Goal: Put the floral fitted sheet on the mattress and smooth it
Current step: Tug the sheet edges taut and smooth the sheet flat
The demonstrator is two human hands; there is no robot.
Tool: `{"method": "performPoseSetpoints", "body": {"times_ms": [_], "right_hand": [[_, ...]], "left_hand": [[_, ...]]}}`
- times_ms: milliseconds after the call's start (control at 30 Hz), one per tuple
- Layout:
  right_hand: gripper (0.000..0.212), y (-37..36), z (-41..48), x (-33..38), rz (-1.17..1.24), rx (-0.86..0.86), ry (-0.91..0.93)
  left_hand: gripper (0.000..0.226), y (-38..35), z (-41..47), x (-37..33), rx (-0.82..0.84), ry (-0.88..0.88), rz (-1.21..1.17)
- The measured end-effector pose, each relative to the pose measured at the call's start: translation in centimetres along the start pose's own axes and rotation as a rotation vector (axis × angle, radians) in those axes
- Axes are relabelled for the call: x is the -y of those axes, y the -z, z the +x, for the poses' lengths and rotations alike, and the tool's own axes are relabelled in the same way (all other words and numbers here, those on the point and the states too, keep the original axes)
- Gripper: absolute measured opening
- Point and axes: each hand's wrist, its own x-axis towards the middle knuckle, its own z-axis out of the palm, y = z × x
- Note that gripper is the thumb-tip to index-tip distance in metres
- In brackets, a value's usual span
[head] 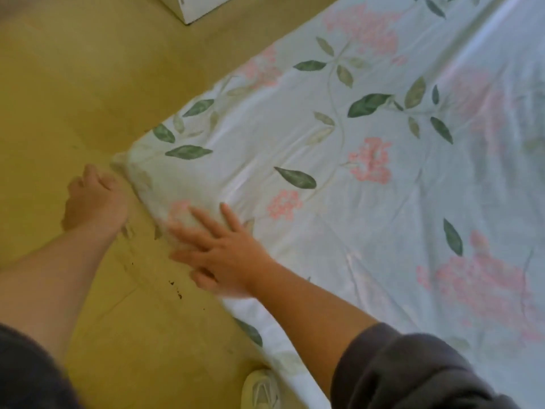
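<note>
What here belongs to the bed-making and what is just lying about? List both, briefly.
Job: floral sheet; left hand at its corner; right hand flat on it.
Lying about: white box on the floor; white shoe by the sheet's edge; dark specks on the floor.

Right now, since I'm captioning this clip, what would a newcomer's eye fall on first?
The floral fitted sheet, pink blooms and green leaves, fills the right side. At its near corner the right hand lies flat on it; the left hand is beside that corner.
</note>
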Motion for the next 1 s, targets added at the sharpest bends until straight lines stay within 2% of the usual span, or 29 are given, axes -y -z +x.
{"method": "performPoseSetpoints", "body": {"times_ms": [33, 67, 100, 267, 367, 433, 533, 700, 833, 933, 1000], "right_hand": [[0.051, 0.0, -1.9, 0.8, -0.007, 0.017, 0.101], [0.053, 0.0, -4.2, 0.8, -0.008, 0.007, 0.126], [0.057, -0.1, -6.7, 0.2, 0.004, -0.029, 0.072], [0.075, -1.0, -25.4, -6.8, -0.066, -0.032, -0.565], [0.068, -3.0, -37.6, -7.8, -0.040, -0.036, -0.840], [0.065, -4.7, -43.5, -6.8, 0.035, -0.027, -0.975], [0.063, -8.8, -56.2, -3.9, 0.112, -0.076, -1.218], [0.063, -14.4, -75.4, 2.0, 0.185, -0.143, -1.540], [0.064, -19.6, -90.7, 9.9, 0.239, -0.144, -1.810], [0.062, -22.5, -97.9, 15.6, 0.322, -0.162, -1.956], [0.062, -23.8, -101.7, 19.5, 0.376, -0.177, -2.097]], "left_hand": [[0.049, 0.4, -1.1, 0.3, -0.014, -0.010, 0.036], [0.050, 0.6, -2.6, -0.1, -0.033, -0.074, 0.084], [0.052, 0.5, -4.3, -0.8, -0.051, -0.155, 0.141], [0.065, -4.4, -16.3, -8.5, -0.092, -0.634, 0.316], [0.066, -9.6, -26.4, -14.6, -0.043, -0.963, 0.345], [0.068, -13.1, -32.7, -17.6, 0.003, -1.092, 0.375], [0.071, -20.0, -45.8, -20.7, 0.109, -1.285, 0.444], [0.076, -28.5, -65.2, -20.5, 0.106, -1.403, 0.571], [0.077, -33.9, -82.0, -18.9, 0.133, -1.650, 0.606], [0.075, -36.3, -91.6, -16.3, 0.187, -1.804, 0.660], [0.072, -37.7, -97.6, -13.8, 0.261, -1.998, 0.690]]}}
